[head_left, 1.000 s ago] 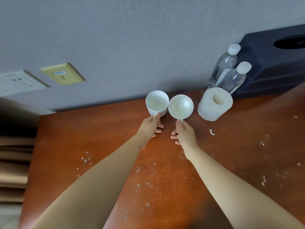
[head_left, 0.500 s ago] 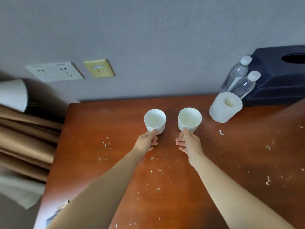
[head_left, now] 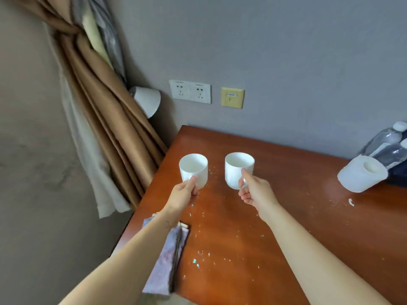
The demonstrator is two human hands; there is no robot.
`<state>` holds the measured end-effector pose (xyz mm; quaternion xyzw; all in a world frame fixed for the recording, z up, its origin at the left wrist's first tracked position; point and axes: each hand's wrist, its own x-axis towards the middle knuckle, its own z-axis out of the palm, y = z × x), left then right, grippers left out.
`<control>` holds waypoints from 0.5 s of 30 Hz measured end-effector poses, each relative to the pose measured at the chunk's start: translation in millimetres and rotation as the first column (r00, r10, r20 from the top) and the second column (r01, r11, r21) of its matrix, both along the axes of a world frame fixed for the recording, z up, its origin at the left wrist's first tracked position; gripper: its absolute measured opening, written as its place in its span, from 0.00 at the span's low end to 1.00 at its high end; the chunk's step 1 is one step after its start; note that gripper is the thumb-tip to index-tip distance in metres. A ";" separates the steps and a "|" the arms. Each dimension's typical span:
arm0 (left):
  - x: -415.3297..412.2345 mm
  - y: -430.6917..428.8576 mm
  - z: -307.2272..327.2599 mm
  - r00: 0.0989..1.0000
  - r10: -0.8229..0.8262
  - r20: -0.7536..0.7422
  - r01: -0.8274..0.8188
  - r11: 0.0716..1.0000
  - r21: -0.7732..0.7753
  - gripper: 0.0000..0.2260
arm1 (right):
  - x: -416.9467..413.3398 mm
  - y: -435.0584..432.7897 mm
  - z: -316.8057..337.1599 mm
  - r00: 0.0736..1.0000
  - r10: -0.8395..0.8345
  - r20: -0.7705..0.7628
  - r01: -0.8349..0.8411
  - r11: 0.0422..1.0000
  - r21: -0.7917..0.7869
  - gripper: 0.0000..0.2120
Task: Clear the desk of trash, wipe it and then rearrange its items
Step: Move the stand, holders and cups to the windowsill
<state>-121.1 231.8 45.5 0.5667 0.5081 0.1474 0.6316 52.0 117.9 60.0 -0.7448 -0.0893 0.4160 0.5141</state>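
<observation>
White left mug (head_left: 193,169) in left hand (head_left: 182,197) grip, right mug (head_left: 239,169) in right hand (head_left: 255,192) grip, we've carried both from toilet roll (head_left: 361,176) toward counter's (head_left: 286,216) 9 o'clock edge, freeing wiping room.

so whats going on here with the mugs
A person grips two white mugs by the handles, the left mug in the left hand and the right mug in the right hand, over the left end of the desk. Small scraps litter it, so wiping is not yet done. A folded cloth lies at its left edge; a toilet roll and water bottles stand at the right.
</observation>
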 end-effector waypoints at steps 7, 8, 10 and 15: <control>-145.3 -1.8 44.2 0.983 0.166 0.077 -0.171 0.982 0.074 0.21 | -127.8 41.5 32.5 0.958 0.274 -0.083 -0.265 0.959 0.100 0.22; -168.3 -4.2 49.7 0.978 0.192 0.079 -0.198 0.977 0.083 0.22 | -147.9 47.2 36.9 0.943 0.322 -0.084 -0.312 0.943 0.115 0.21; -214.0 -9.6 60.4 0.961 0.256 0.107 -0.266 0.960 0.088 0.22 | -189.2 59.4 46.0 0.908 0.407 -0.097 -0.390 0.908 0.155 0.20; -325.0 -30.5 77.6 0.888 0.439 0.141 -0.456 0.881 0.129 0.17 | -298.9 82.3 67.3 0.780 0.616 -0.107 -0.570 0.771 0.284 0.19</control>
